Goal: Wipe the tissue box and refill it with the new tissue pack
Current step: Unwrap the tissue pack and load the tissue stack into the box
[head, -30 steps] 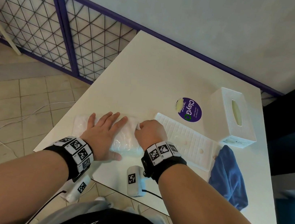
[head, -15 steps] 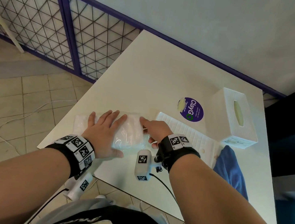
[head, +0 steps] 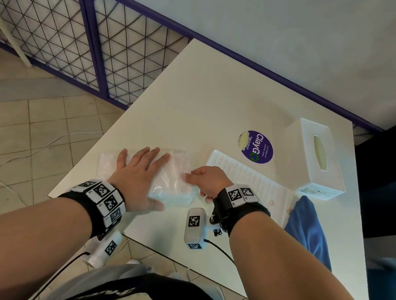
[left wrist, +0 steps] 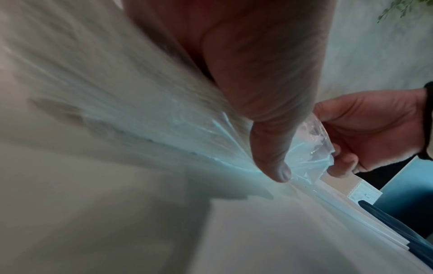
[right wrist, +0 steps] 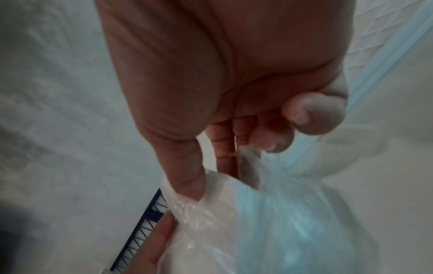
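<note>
The new tissue pack, white tissues in clear plastic wrap, lies on the white table near its front left edge. My left hand lies flat on the pack with fingers spread, pressing it down. My right hand pinches the loose wrap at the pack's right end between thumb and fingers; the left wrist view shows the wrap bunched in that hand. The white tissue box stands at the back right, its slot facing up. Its flat ribbed base panel lies beside it.
A blue cloth hangs over the table's front right edge. A round purple sticker sits on the tabletop behind the base panel. A purple-framed mesh fence and tiled floor lie to the left.
My right hand has turned from a fist over the pack's end to a pinch on the wrap, pulling it to the right. The left hand stays flat on the pack.
</note>
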